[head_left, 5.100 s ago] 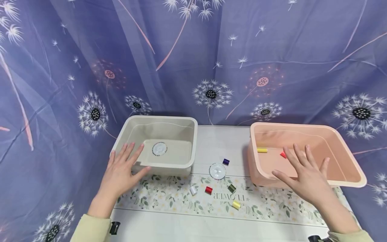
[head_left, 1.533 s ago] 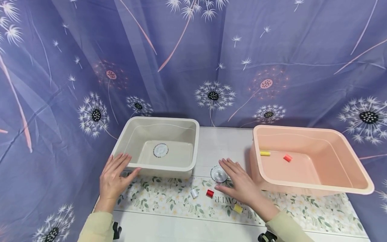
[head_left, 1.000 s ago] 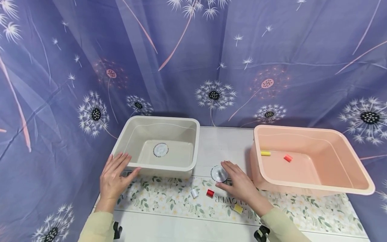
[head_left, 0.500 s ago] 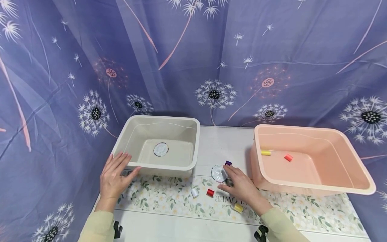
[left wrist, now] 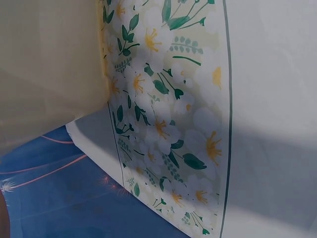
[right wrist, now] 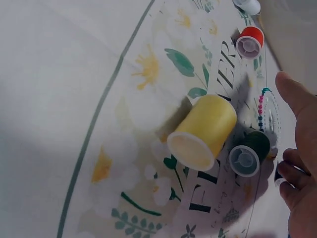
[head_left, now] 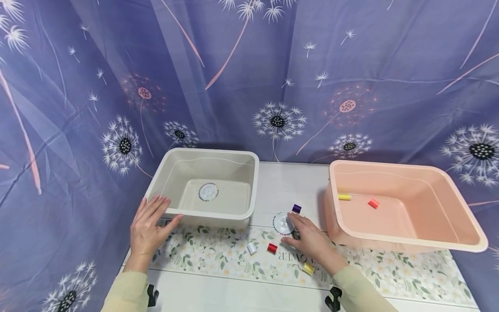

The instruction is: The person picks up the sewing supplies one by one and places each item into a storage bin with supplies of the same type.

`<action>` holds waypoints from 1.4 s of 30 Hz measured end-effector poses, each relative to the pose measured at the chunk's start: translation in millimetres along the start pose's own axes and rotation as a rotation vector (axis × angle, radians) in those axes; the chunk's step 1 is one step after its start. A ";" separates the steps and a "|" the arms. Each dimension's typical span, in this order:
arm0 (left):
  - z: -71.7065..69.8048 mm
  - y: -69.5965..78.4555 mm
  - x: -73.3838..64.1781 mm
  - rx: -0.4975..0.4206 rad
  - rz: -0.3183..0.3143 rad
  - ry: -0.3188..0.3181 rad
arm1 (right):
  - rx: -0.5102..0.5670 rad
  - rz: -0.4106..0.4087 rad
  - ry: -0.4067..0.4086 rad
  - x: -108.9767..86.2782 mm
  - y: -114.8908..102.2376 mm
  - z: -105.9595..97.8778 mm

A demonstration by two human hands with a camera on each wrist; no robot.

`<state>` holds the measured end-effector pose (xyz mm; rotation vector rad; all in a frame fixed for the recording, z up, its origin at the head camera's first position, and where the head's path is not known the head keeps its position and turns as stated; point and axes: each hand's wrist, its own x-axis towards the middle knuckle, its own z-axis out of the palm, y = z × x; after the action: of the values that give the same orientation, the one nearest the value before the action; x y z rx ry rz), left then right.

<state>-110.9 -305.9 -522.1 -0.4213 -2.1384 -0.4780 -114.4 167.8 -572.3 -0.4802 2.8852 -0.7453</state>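
Note:
My left hand (head_left: 150, 225) rests with straight fingers at the near left corner of the grey basin (head_left: 249, 186). A clear pin wheel (head_left: 281, 223) ringed with coloured pinheads lies on the table. My right hand (head_left: 312, 242) is over its right edge, thumb and bent fingers apart on either side; whether they touch it is hard to see. Beyond those fingertips is a purple thread spool (head_left: 296, 209). A dark green spool (right wrist: 250, 153) shows beneath the hand in the right wrist view. Nearby lie a yellow spool (head_left: 308, 268), a red spool (head_left: 272, 248) and a white spool (head_left: 251, 248).
Inside the grey basin lies a second pin wheel (head_left: 208, 192). The pink basin (head_left: 429, 190) on the right holds a yellow spool (head_left: 344, 196) and a red spool (head_left: 374, 203). A blue dandelion curtain (head_left: 234, 112) hangs behind the table and at its left.
My right hand has come left from over the pink basin to the pin wheel, and its fingers have drawn in, uncovering the purple spool. My left hand slid back slightly, then stayed still.

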 end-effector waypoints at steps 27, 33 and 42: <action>2.1 0.9 0.4 -0.003 0.001 -0.003 | 0.098 -0.053 0.015 17.6 3.8 23.5; 0.8 1.2 0.1 0.002 -0.008 -0.010 | 0.090 -0.056 0.023 17.9 6.2 28.5; -0.3 1.7 0.8 0.013 -0.011 -0.016 | 0.111 -0.012 0.017 20.0 7.0 33.2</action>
<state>-110.3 -304.4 -521.1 -0.4074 -2.1593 -0.4687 -128.7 151.9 -605.5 -0.4801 2.8400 -0.9094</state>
